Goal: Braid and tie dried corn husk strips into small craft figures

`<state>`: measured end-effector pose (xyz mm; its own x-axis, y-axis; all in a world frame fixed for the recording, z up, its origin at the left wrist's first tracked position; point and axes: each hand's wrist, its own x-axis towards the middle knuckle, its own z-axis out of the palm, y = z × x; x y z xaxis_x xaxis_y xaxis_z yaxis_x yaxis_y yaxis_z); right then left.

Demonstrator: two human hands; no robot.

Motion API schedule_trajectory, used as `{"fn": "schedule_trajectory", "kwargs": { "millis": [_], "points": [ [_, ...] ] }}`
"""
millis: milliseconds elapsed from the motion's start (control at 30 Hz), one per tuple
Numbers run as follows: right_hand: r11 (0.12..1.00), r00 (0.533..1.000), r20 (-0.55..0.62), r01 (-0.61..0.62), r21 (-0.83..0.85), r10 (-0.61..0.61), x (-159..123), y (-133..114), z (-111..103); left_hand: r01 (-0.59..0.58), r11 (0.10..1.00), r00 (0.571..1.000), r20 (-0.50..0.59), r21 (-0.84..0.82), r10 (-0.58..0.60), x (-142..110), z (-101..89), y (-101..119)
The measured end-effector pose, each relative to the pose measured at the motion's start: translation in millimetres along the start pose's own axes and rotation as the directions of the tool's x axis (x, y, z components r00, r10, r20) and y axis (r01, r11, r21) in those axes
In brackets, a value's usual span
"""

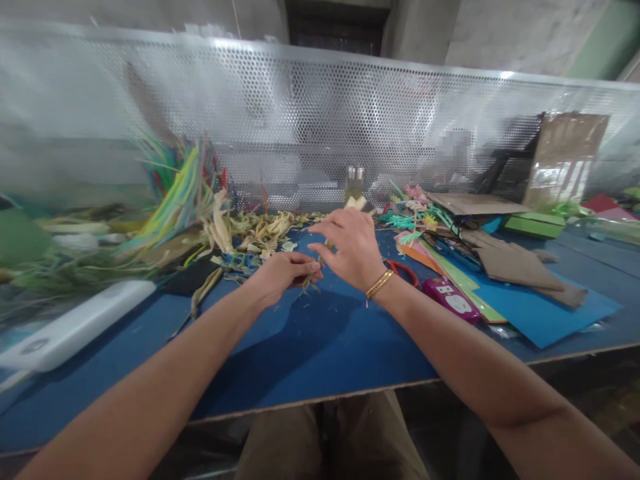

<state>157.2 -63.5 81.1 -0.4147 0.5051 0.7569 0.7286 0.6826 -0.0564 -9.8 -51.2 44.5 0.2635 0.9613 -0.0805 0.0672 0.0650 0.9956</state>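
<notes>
My left hand [284,275] is closed in a pinch around a small bunch of dried, greenish-brown plant strands [309,285], low over the blue table. Their upper part is partly hidden by my fingers. Just right of it is my right hand [356,250], its thumb and fingers apart and curved toward the strands, with nothing clearly held; a gold bracelet [379,284] circles that wrist. Pale yellow pieces [356,202] show beyond my right knuckles. Red-handled scissors [403,272] lie partly hidden beside that wrist.
Dried husks [265,232] and colourful pipe cleaners [173,197] crowd the back left. A white power strip [80,327] lies at left. At right are a purple packet [450,300], blue paper [540,320] and cardboard pieces [520,267]. A perforated metal panel [300,113] stands behind.
</notes>
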Motion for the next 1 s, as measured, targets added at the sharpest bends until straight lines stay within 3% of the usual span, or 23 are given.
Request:
{"fn": "schedule_trajectory", "kwargs": {
  "millis": [67,133,200,267,367,467,600,700,833,1000],
  "points": [
    [0.985,0.996,0.016,-0.085,0.148,0.084,-1.7,2.9,-0.6,0.046,0.979,0.998,-0.038,-0.201,-0.055,3.7,-3.9,-0.9],
    [0.943,0.982,0.124,-0.171,0.287,0.140,-3.5,8.3,3.4,0.043,0.932,0.997,-0.039,-0.359,-0.062,6.6,-8.3,-0.8],
    [0.888,0.956,0.232,-0.259,0.381,0.179,-4.8,14.9,12.1,0.042,0.891,0.998,-0.023,-0.452,-0.058,7.4,-11.0,0.5],
    [0.822,0.936,0.256,-0.337,0.458,0.241,-5.4,20.7,22.9,0.061,0.865,0.998,0.002,-0.499,-0.070,6.1,-11.1,2.7],
    [0.594,0.880,0.328,-0.474,0.650,0.343,-5.9,24.3,36.4,0.104,0.853,0.994,0.037,-0.512,-0.099,2.5,-8.6,5.3],
    [0.344,0.824,0.503,-0.566,0.749,0.259,-7.1,22.0,44.4,0.144,0.860,0.989,0.094,-0.490,-0.112,0.2,-6.6,4.7],
    [0.215,0.833,0.544,-0.552,0.806,0.099,-9.5,20.3,53.6,0.161,0.863,0.982,0.162,-0.478,-0.093,-0.7,-7.3,3.0],
    [0.295,0.877,0.460,-0.479,0.827,0.137,-10.5,25.1,58.7,0.136,0.867,0.987,0.136,-0.480,-0.079,-1.7,-9.6,5.7],
    [0.535,0.911,0.362,-0.411,0.738,0.199,-10.6,31.8,55.7,0.062,0.893,0.998,0.015,-0.445,-0.062,0.1,-14.0,7.9],
    [0.798,0.942,0.271,-0.315,0.513,0.198,-9.5,26.8,43.0,-0.095,0.962,0.983,-0.175,-0.254,0.051,12.6,-18.7,-4.2]
  ]
}}
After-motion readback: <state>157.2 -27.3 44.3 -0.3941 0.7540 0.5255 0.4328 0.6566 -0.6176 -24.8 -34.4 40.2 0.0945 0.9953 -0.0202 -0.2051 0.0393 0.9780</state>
